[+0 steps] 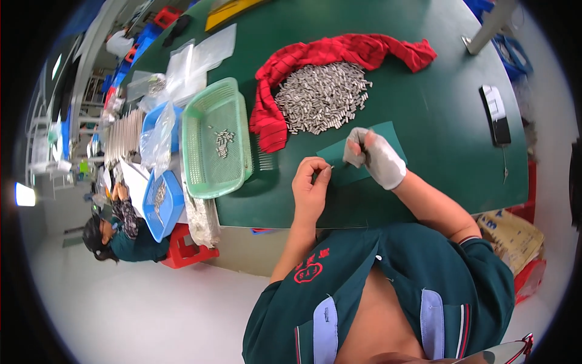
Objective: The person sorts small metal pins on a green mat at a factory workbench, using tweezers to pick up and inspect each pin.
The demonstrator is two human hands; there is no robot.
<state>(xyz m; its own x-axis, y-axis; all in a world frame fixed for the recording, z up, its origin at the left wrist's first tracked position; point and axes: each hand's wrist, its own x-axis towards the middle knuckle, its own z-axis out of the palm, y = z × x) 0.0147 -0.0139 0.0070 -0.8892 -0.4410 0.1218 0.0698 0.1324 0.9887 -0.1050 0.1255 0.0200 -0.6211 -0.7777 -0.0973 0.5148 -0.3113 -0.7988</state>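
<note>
We judge the step in hand to be handling a single piece: our bare left hand (310, 185) has thumb and forefinger pinched narrow on a tiny silvery metal piece (331, 167) just above the dark green tabletop (439, 164). Our right hand (374, 156), partly covered by a white fabric glove (388, 168), is near it with fingers curled, over the flat teal rectangular sheet (393, 134); whether it grips anything, we cannot tell. The heap of short silvery metal cylinders (321, 97) lies beyond both hands, bordered by a red checked cloth (274, 79), and similar loose pieces (224, 144) sit in the pale green perforated plastic basket (203, 115) to our left. The next move, as we read it, calls for a steady pinch (parts this small would likely roll if dropped)
</note>
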